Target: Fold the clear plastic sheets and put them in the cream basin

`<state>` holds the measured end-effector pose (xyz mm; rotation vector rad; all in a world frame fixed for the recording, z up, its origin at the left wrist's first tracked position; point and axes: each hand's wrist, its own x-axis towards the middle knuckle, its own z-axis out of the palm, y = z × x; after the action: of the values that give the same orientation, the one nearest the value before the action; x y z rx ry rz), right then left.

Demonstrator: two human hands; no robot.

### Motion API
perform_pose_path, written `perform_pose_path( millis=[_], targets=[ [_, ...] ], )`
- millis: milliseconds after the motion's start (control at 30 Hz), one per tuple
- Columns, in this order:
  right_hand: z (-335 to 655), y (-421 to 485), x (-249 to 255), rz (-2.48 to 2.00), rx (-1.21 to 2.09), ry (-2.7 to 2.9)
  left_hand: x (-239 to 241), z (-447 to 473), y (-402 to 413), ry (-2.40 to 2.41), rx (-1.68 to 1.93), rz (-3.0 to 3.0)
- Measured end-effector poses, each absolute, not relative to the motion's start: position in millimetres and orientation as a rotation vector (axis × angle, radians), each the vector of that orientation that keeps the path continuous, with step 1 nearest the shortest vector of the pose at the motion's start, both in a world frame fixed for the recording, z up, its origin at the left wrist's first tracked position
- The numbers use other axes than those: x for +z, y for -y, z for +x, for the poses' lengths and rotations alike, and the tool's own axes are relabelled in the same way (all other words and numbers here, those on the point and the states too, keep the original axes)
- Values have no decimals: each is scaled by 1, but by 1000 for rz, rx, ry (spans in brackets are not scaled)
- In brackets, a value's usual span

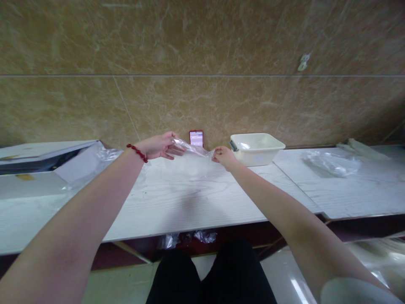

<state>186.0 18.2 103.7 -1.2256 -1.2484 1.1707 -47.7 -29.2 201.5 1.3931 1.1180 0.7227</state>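
Both arms reach out over the white table (pixel 190 202). The left hand (pixel 160 145) and the right hand (pixel 224 157) each pinch an end of a clear plastic bag (pixel 193 148), held stretched between them just above the tabletop, in front of a phone (pixel 196 138) and beside a cream tub (pixel 256 147)

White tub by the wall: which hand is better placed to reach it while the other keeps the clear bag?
Right. The right hand pinches the clear bag right beside the white tub; the left hand is farther, across the bag.
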Motion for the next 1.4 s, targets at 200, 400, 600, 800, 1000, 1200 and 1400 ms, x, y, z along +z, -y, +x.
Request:
perform_pose_path(
  millis=[200,400,600,800,1000,1200,1400],
  targets=[
    [203,-18,108,-1447,1146,1287,197,-50,23,-1108,785,1378],
    [187,19,129,-1174,754,1740,193,-42,14,-1134,712,1416],
    [160,-2,127,-1166,672,1739,197,-32,18,-1177,597,1497],
    [160,-43,143,-1218,684,1688,185,-36,-7,-1434,694,1705],
    [166,-61,170,-1232,232,1871,168,-39,-49,-1866,962,2011],
    [179,-62,179,-1132,97,1932,167,-29,-59,-1740,1166,1952],
    [188,-42,172,-1079,136,1911,153,-22,-59,-1471,1345,1767]
  ],
)
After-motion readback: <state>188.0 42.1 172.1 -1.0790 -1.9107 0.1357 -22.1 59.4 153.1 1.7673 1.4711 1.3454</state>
